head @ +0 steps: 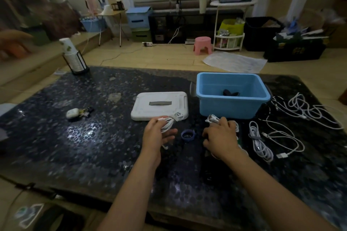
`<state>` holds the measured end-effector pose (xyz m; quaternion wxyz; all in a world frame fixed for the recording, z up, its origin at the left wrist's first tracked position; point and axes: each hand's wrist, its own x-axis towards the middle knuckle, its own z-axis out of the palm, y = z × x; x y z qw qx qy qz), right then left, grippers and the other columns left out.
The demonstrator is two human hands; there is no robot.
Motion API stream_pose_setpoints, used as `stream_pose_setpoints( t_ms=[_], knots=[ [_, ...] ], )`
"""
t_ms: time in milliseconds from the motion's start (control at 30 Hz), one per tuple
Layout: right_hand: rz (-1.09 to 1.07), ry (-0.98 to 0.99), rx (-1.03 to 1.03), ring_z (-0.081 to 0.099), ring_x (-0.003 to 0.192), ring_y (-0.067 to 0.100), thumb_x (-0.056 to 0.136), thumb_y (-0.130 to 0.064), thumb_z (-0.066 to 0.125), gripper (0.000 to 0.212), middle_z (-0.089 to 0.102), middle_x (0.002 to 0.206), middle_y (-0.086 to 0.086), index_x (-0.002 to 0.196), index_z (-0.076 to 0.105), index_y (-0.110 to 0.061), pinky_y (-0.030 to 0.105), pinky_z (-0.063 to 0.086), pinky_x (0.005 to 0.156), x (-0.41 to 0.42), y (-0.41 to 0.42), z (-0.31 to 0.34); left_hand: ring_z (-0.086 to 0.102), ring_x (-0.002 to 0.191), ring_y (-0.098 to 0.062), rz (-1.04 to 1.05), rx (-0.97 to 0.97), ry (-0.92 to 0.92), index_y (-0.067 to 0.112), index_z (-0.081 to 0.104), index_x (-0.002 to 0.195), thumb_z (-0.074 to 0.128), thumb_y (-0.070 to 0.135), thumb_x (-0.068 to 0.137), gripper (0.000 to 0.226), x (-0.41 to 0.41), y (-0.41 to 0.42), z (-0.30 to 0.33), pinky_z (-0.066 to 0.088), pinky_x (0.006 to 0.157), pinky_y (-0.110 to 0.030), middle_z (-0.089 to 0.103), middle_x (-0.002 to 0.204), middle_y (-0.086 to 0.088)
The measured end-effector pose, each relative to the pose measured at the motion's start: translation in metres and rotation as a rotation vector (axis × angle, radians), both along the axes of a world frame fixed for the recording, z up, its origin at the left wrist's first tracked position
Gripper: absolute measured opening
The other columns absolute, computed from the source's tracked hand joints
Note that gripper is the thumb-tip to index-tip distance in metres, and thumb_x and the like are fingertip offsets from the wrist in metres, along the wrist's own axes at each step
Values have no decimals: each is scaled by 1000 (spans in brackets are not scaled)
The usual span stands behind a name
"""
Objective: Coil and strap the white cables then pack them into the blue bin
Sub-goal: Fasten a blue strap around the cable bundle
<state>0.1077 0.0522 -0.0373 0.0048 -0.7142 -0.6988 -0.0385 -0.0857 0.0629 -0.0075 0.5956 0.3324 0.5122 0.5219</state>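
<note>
A bundle of white cable (170,121), gathered into loose loops, is held in the left hand (157,134) just in front of the blue bin (232,94) and to its left. A second white cable (214,119) is pressed under the right hand (220,138), directly in front of the bin. Loose white cables (300,108) are spread uncoiled to the bin's right. A white lid (159,105) is lying left of the bin.

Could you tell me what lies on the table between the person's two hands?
In the head view, a small purple ring-shaped roll, probably strap material, lies on the dark table between the left hand and the right hand; nothing else lies there.
</note>
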Motion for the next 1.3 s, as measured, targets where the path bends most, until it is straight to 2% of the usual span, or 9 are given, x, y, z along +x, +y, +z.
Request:
stream_pose_setpoints(
  t_ms=[300, 467, 667, 733, 867, 933, 1033, 1167, 1300],
  knots=[
    [-96, 432, 163, 51, 110, 24, 92, -26, 50, 31, 71, 111, -7, 116, 67, -36, 39, 31, 93, 3, 0, 16, 70, 87, -26, -238, 121, 151, 21, 56, 123, 50, -4, 97, 36, 18, -13, -16, 58, 67, -28, 68, 112, -12],
    [-78, 428, 145, 54, 109, 26, 92, -25, 51, 36, 70, 116, -7, 123, 65, -38, 38, 35, 94, 11, -10, 21, 59, 104, -8, -480, 305, 615, 33, 56, 121, 61, 13, 95, 34, 32, -23, -50, 49, 91, -24, 58, 123, -2],
    [-24, 389, 158, 52, 109, 26, 93, -27, 54, 35, 63, 127, -8, 124, 66, -38, 39, 36, 97, 14, -19, 17, 47, 134, -16, -725, 408, 994, 38, 43, 143, 65, 27, 81, 66, 27, -16, -64, 41, 109, -39, 52, 142, 4],
    [-22, 394, 148, 51, 113, 26, 93, -26, 53, 36, 63, 129, -8, 126, 64, -37, 39, 34, 99, 15, -21, 17, 51, 126, -19, -800, 434, 1048, 38, 44, 144, 63, 38, 78, 68, 21, -9, -64, 42, 106, -38, 58, 134, 1],
    [-3, 457, 125, 52, 117, 24, 93, -21, 54, 40, 61, 131, -6, 129, 62, -34, 38, 36, 98, 21, -23, 17, 41, 125, -21, -598, 382, 1119, 30, 63, 130, 60, 22, 87, 44, 12, -5, -55, 27, 107, -22, 50, 132, -1],
    [7, 565, 176, 57, 111, 23, 92, -18, 57, 36, 62, 124, -4, 125, 65, -29, 38, 43, 94, 30, -24, 18, 39, 133, -27, -481, 449, 1194, 24, 71, 119, 57, 17, 87, 35, 8, 0, -58, 28, 111, -27, 47, 142, -5],
    [-45, 705, 235, 61, 104, 20, 91, -12, 58, 31, 60, 122, -2, 120, 66, -22, 34, 47, 87, 50, -26, 25, 30, 146, -25, -561, 460, 1262, 23, 68, 124, 53, 13, 92, 37, 14, 4, -56, 25, 119, -35, 37, 157, -3],
    [-168, 712, 278, 62, 102, 22, 92, -9, 54, 30, 59, 122, 1, 118, 63, -20, 34, 48, 84, 94, -34, 25, 47, 134, -28, -619, 410, 1276, 11, 71, 117, 41, 23, 76, 53, 27, 5, -47, 36, 110, -32, 57, 140, -9],
    [-342, 639, 252, 60, 108, 25, 91, -9, 54, 32, 58, 122, 3, 120, 63, -21, 37, 47, 87, 148, -45, 18, 57, 120, -30, -510, 382, 1247, 7, 72, 113, 53, 7, 81, 37, 27, 14, -49, 42, 102, -34, 62, 128, -13]
  ],
)
